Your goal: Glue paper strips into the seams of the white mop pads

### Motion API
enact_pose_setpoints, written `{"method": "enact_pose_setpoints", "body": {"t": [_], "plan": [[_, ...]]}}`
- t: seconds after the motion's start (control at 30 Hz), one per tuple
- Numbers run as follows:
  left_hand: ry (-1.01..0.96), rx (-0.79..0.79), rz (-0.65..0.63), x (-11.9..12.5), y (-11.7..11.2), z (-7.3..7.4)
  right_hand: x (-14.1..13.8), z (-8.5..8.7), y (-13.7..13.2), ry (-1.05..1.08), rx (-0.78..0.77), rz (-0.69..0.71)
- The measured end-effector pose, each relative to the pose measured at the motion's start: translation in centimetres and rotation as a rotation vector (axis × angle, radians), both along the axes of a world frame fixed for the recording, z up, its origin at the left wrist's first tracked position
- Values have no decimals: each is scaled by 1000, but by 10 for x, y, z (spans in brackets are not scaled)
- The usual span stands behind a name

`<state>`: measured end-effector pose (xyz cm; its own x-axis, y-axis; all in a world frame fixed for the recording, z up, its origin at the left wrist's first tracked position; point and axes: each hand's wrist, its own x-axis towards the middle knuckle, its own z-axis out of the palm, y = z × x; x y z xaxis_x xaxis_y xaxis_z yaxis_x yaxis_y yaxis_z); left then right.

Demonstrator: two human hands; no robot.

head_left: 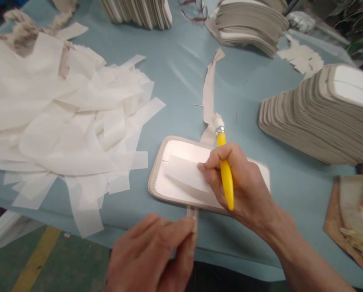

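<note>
A flat grey-edged panel with a white face lies near the table's front edge. My right hand rests on it, closed round a yellow-handled brush or tool whose white tip points away from me, while its fingertips pinch a white paper strip lifting off the panel. My left hand is below the table edge, fingers pinched on a small strip end that sticks out from under the panel. A loose grey trimmed strip lies beyond the panel.
A large heap of white paper strips covers the left of the blue table. Stacks of grey panels stand at right and at the back. A brown board with scraps sits at the right edge.
</note>
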<state>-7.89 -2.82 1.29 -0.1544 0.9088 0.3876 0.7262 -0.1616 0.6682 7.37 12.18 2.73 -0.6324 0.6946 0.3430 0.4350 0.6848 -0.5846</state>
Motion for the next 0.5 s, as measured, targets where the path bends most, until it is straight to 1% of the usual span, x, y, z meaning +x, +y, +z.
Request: {"method": "enact_pose_setpoints", "body": {"t": [0.07, 0.13, 0.23, 0.37, 0.5], "plan": [[41, -40, 106, -21, 5, -1, -3, 0, 4, -19, 4, 25], [57, -64, 202, -36, 12, -4, -8, 0, 8, -53, 8, 30], [90, -108, 309, -46, 21, -10, -14, -2, 12, -157, 1, 7], [73, -141, 300, -47, 31, -13, -15, -4, 15, -262, -16, -26], [3, -174, 301, -49, 39, -17, -14, -3, 15, -326, -86, -8]]}}
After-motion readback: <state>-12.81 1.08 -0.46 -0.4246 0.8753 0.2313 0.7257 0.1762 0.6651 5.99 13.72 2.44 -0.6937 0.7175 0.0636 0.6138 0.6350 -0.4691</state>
